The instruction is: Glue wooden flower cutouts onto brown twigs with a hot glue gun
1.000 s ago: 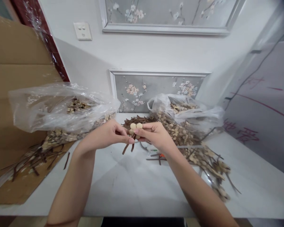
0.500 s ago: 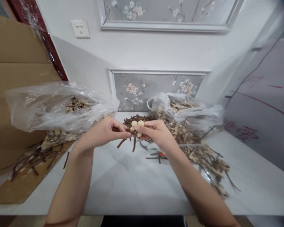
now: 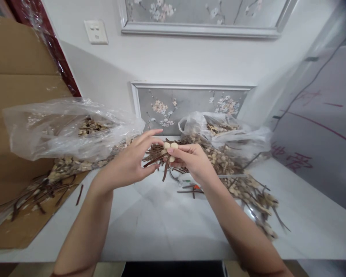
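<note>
Pinched between thumb and fingers of my right hand (image 3: 187, 157) is a small cluster of cream round discs with brown strips (image 3: 170, 147), like a flower with stems. One flat brown strip hangs down from it. My left hand (image 3: 134, 159) is just to the left, its thumb and fingers spread apart with nothing in them. A pile of thin brown strips (image 3: 153, 154) lies on the table behind and between the hands. Below my right wrist, a glue gun or similar white tool with an orange part (image 3: 196, 187) is partly hidden.
A clear plastic bag (image 3: 46, 127) of pale pieces stands at the left beside a cardboard box (image 3: 17, 104). Another bag (image 3: 248, 138) spills pale discs and stems (image 3: 239, 184) at the right. The white table (image 3: 150, 227) meets a wall with framed flower panels (image 3: 190, 104).
My left hand has let go of the cluster's strips, opened and drawn back to the left. My right hand keeps hold of the cluster, nearly in place.
</note>
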Motion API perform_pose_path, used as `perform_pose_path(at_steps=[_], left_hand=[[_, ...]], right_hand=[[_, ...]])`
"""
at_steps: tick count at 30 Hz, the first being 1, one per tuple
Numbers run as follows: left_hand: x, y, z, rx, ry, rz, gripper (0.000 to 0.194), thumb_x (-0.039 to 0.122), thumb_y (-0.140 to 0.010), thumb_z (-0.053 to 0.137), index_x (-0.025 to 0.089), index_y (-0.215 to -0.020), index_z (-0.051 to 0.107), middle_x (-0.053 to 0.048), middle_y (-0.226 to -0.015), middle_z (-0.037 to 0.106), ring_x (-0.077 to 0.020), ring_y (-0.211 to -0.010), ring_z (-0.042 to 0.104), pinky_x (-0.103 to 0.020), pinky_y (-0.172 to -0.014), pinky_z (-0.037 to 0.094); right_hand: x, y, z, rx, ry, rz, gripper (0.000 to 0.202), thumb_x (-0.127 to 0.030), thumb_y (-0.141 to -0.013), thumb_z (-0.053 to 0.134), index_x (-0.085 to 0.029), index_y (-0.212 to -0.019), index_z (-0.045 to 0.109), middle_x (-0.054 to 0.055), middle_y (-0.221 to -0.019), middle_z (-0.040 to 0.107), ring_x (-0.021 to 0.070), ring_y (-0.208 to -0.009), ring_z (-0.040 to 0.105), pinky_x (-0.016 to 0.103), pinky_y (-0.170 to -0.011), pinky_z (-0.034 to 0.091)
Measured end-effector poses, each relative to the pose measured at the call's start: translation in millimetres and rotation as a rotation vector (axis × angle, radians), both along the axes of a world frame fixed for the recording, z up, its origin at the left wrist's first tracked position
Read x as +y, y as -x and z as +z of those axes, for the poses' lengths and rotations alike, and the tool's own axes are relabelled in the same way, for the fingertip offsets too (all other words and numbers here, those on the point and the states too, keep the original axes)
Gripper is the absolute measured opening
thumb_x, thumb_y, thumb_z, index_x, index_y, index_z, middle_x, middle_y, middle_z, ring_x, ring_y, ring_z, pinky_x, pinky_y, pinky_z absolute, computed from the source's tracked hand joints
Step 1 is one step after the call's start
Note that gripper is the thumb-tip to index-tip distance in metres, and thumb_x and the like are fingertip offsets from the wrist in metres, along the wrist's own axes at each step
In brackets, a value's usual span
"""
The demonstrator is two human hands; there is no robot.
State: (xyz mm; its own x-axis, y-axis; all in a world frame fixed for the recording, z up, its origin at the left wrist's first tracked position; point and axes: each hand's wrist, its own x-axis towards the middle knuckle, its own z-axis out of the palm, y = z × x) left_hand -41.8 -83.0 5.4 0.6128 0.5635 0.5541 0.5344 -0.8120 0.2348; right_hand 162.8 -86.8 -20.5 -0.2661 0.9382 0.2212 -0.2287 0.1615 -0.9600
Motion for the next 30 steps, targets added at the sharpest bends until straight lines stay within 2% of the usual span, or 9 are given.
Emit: perform_pose_path(at_steps=[2,4,7,11,15,19,22,26,30], left_hand=[[-0.6,-5.6,-1.4,0.033,-0.162,-0.023,0.042,0.017,-0.086,0.063,0.023,-0.126,0.051,-0.012,-0.149,0.044,-0.0267,-0.141,0.036,-0.051,-0.113,0.036],[1.6,-10.5,-3.6,0.01,-0.327,-0.055,0.038,0.016,-0.087,0.064,0.023,-0.123,0.054,-0.011,-0.14,0.053,-0.0261,-0.139,0.04,-0.052,-0.115,0.034],[7.2,-14.9,-7.2,-0.042,-0.539,-0.098,0.026,0.016,-0.084,0.069,0.022,-0.109,0.062,-0.009,-0.122,0.066,-0.0256,-0.129,0.052,-0.052,-0.112,0.038],[11.2,-17.8,-10.5,-0.103,-0.681,-0.157,0.018,0.013,-0.079,0.074,0.02,-0.094,0.066,-0.005,-0.105,0.074,-0.0225,-0.114,0.064,-0.046,-0.105,0.048],[10.4,-22.2,-12.5,-0.158,-0.733,-0.183,0.023,0.011,-0.077,0.076,0.02,-0.096,0.067,-0.002,-0.096,0.077,-0.019,-0.103,0.069,-0.042,-0.099,0.053],[8.8,-26.2,-13.5,-0.162,-0.745,-0.194,0.02,0.012,-0.078,0.075,0.022,-0.093,0.068,-0.001,-0.098,0.076,-0.0181,-0.101,0.069,-0.041,-0.095,0.055],[8.2,-26.9,-13.5,-0.137,-0.717,-0.191,0.017,0.013,-0.079,0.075,0.021,-0.093,0.069,-0.004,-0.1,0.076,-0.0187,-0.103,0.068,-0.041,-0.095,0.054],[8.0,-26.3,-13.6,-0.123,-0.669,-0.168,0.015,0.015,-0.083,0.071,0.025,-0.093,0.068,-0.002,-0.103,0.075,-0.0178,-0.106,0.067,-0.041,-0.095,0.053],[6.5,-24.4,-12.3,-0.111,-0.619,-0.161,0.016,0.015,-0.082,0.07,0.027,-0.093,0.068,-0.001,-0.105,0.075,-0.0185,-0.106,0.067,-0.042,-0.096,0.052]], right_hand=[[0.1,-0.8,0.9,0.026,-0.008,0.011,0.026,-0.039,-0.075,0.076,-0.013,-0.071,0.074,0.002,-0.07,0.064,0.0118,-0.067,0.059,0.026,-0.067,0.051],[-0.2,-1.6,1.7,0.042,-0.007,0.024,0.026,-0.039,-0.075,0.076,-0.013,-0.073,0.075,0.002,-0.07,0.064,0.0121,-0.069,0.06,0.026,-0.068,0.051],[-0.9,-3.0,2.0,0.057,-0.006,0.034,0.025,-0.04,-0.076,0.076,-0.015,-0.073,0.076,0.001,-0.069,0.064,0.012,-0.068,0.061,0.026,-0.071,0.053],[-1.2,-5.1,1.4,0.061,-0.005,0.031,0.028,-0.042,-0.076,0.076,-0.014,-0.077,0.076,0.003,-0.072,0.066,0.0128,-0.07,0.062,0.027,-0.071,0.054],[-1.8,-6.0,2.7,0.069,-0.005,0.027,0.03,-0.043,-0.075,0.076,-0.014,-0.075,0.076,0.003,-0.07,0.066,0.011,-0.066,0.061,0.024,-0.067,0.053],[-3.8,-6.4,5.0,0.077,0.006,0.027,0.029,-0.043,-0.073,0.078,-0.014,-0.072,0.075,0.002,-0.07,0.065,0.0099,-0.064,0.059,0.022,-0.065,0.052],[-3.8,-7.6,4.7,0.073,0.002,0.015,0.028,-0.042,-0.073,0.078,-0.014,-0.072,0.075,0.002,-0.07,0.065,0.0103,-0.065,0.059,0.022,-0.065,0.052],[-1.9,-9.8,1.4,0.075,-0.031,0.04,0.023,-0.038,-0.078,0.075,-0.015,-0.078,0.077,0.003,-0.075,0.067,0.0112,-0.071,0.062,0.022,-0.068,0.053],[-0.9,-11.7,-0.6,0.069,-0.05,0.063,0.024,-0.039,-0.081,0.072,-0.015,-0.083,0.077,0.004,-0.079,0.069,0.0139,-0.076,0.065,0.028,-0.076,0.056]])
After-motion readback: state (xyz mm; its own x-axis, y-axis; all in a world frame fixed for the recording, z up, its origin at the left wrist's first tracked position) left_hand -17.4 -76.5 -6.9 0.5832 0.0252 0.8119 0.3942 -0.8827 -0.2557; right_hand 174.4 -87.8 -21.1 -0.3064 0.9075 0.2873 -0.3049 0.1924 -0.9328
